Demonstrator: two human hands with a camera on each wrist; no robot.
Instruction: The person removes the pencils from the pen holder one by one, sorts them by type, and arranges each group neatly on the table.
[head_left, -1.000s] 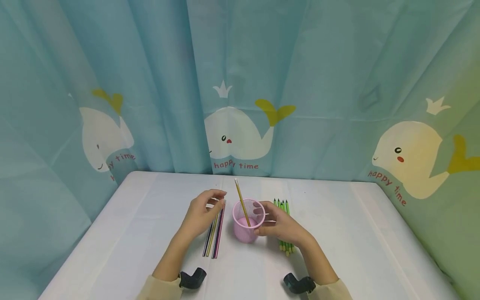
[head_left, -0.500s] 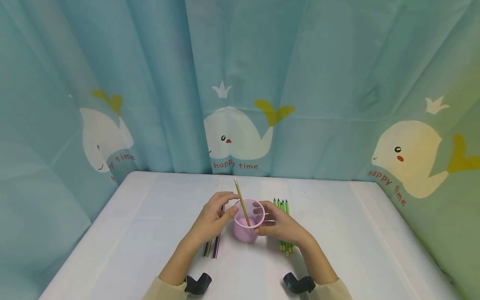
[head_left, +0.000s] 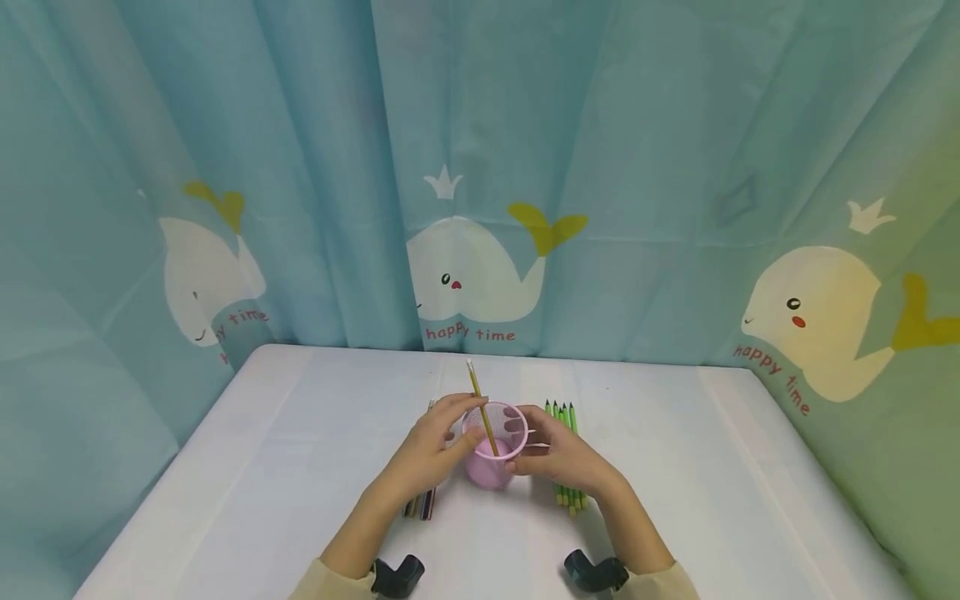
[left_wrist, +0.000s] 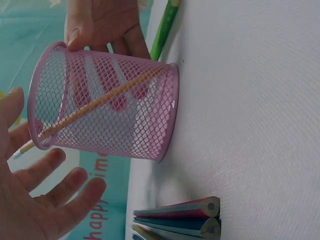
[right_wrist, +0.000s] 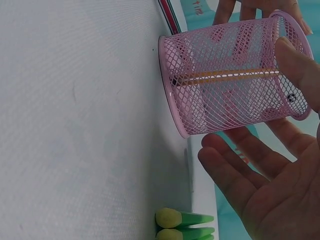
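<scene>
A pink mesh pencil cup (head_left: 489, 475) stands upright on the table, a yellow pencil (left_wrist: 105, 100) leaning inside it. My right hand (head_left: 561, 452) holds the cup from the right, thumb at the near side and fingers round the back. On the other side, my left hand (head_left: 429, 448) has its fingers spread around the cup's left rim, thumb in front and index finger at the far side by the pencil. In the left wrist view the other fingers of this hand (left_wrist: 50, 200) stand apart from the mesh, with nothing gripped.
Several dark and coloured pencils (left_wrist: 180, 215) lie left of the cup, partly under my left hand. Green pencils (head_left: 564, 417) lie in a bundle to the right, beyond my right hand. A blue whale-print curtain (head_left: 480, 167) hangs behind the white table (head_left: 675, 467).
My left hand has moved right, from over the dark pencils to the cup's left rim. The right hand stays at the cup, and the yellow pencil still leans inside.
</scene>
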